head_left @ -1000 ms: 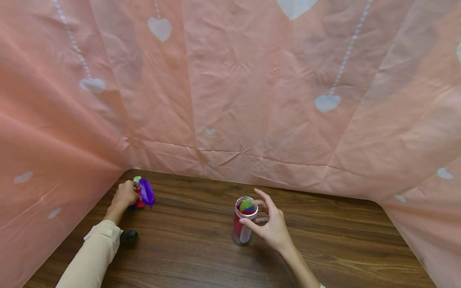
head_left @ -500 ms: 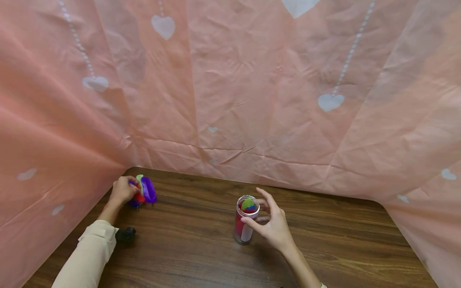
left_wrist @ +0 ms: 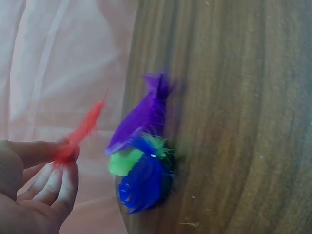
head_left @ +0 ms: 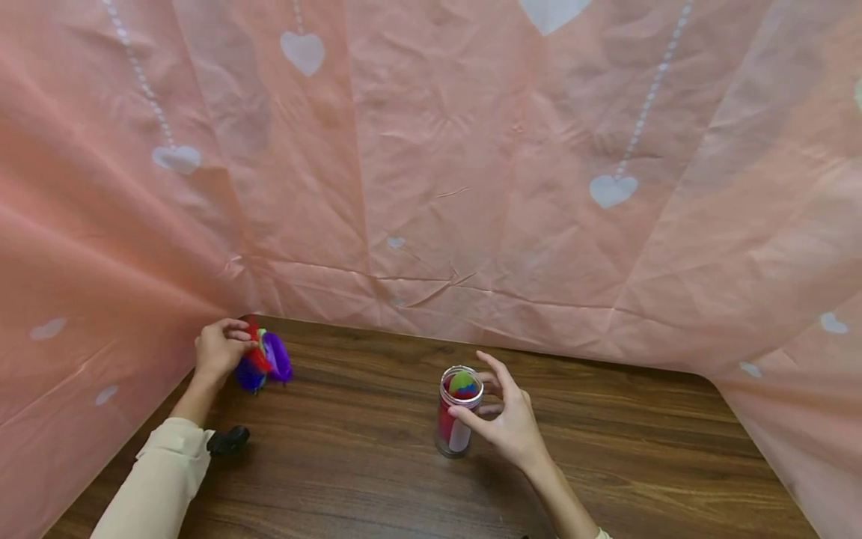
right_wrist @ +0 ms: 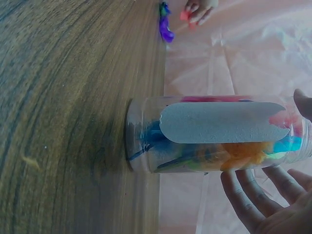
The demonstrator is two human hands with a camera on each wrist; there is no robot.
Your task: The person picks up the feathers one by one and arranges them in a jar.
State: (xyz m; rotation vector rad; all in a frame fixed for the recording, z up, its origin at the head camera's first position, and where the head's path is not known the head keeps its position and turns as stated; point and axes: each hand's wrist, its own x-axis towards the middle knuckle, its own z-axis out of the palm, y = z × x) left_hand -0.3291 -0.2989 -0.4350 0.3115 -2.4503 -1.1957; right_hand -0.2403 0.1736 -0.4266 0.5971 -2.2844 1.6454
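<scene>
My left hand [head_left: 218,349] pinches a red feather [left_wrist: 82,134] between thumb and fingertips, raised over the table's back left corner. Just beyond it, on the wood, lies a small pile of feathers: purple [left_wrist: 144,117], green [left_wrist: 124,161] and blue [left_wrist: 145,183]. My right hand [head_left: 513,423] steadies a clear jar [head_left: 454,419] near its top, thumb on the near side and fingers around the far side. Upright and without a lid, the jar is stuffed with coloured feathers, orange [right_wrist: 246,155] and blue [right_wrist: 155,134] among them. A pale blank label [right_wrist: 219,123] runs along its side.
The dark wood table [head_left: 350,464] is walled at the back and sides by a pink curtain [head_left: 431,187] with white hearts. A black device [head_left: 229,440] sits at the left wrist, beside the cream sleeve [head_left: 158,471].
My left hand has lifted the red feather off the pile and drawn it slightly left, uncovering more of the blue feather. The right hand and jar have stayed in place.
</scene>
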